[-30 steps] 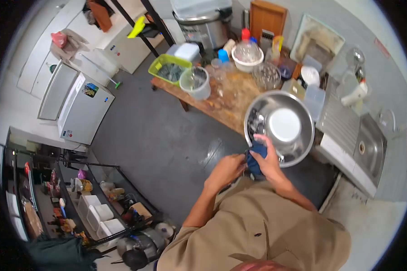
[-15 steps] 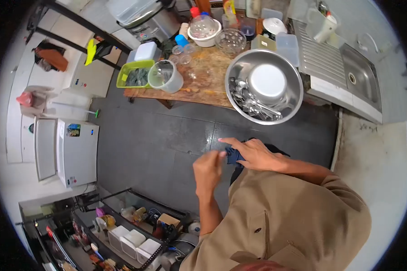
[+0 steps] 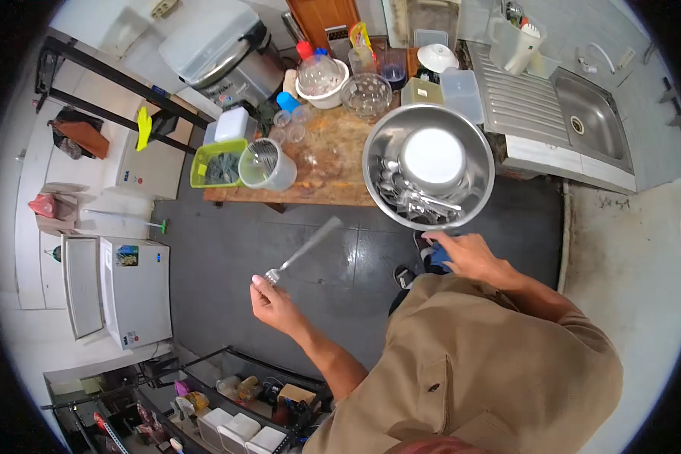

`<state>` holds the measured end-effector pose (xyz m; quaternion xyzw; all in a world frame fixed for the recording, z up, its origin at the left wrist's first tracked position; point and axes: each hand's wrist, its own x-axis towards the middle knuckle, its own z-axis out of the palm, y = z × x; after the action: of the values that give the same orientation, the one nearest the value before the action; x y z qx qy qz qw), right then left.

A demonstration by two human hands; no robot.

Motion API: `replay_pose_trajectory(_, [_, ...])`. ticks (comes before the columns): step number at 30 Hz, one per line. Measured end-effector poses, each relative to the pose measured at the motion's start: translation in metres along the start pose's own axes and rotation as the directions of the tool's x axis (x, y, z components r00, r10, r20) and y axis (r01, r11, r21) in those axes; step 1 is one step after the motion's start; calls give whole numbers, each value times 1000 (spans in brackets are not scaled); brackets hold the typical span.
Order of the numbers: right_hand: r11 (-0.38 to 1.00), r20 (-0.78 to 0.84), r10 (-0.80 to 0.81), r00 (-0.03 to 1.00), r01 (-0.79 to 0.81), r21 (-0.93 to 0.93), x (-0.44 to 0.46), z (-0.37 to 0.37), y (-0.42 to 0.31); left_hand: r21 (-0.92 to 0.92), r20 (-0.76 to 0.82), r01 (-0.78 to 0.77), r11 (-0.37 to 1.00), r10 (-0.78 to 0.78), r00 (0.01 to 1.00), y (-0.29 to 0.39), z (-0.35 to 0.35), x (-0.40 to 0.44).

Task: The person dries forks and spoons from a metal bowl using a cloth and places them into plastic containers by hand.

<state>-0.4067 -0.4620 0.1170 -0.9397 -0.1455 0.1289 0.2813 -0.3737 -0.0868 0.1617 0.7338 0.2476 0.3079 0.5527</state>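
My left hand is closed on the tined end of a metal fork, whose blurred handle points up and right over the floor. On the right, my right hand holds a blue cloth, just below a large steel basin. In the basin lie a white bowl and a pile of metal cutlery. A clear plastic tub with several forks in it stands at the left part of the wooden table, beside a green basket.
A glass bowl, a white basin and cups stand at the table's back. A steel sink is at the right, a rice cooker at the upper left. A black shelf and a white freezer are at the left.
My left hand has moved left, away from my right hand, and the fork now shows in it. My right hand has shifted right with the cloth. The view has tilted.
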Motion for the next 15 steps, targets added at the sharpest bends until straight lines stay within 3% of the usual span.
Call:
replay_pose_trajectory(1, [999,-80,0,997,3,38,2,-1,10,34,7,-44,998,44,999,3,9,5])
replay_pose_trajectory(5, [994,-228,71,971,-51,94,13,-34,20,129,298,-160,979,116,947,-16,58,9])
replay_pose_trajectory(6, [994,-318,11,948,25,107,19,-28,32,192,358,-223,956,144,923,-17,76,4])
replay_pose_trajectory(7, [994,-329,4,944,32,104,22,-33,36,272,417,-255,928,125,900,-17,93,-4])
replay_pose_trajectory(9, [988,-312,93,946,-49,146,27,-45,41,243,536,-301,922,131,834,-24,131,-23])
replay_pose_trajectory(11, [989,-319,97,943,-55,140,27,-46,54,301,676,-321,898,37,736,-44,168,-42])
replay_pose_trajectory(13, [986,-325,101,940,-51,158,25,-52,64,247,763,-438,864,105,638,-63,201,-64])
replay_pose_trajectory(15, [979,-313,115,943,-54,199,22,-56,75,313,815,-419,852,-15,579,-68,227,-83])
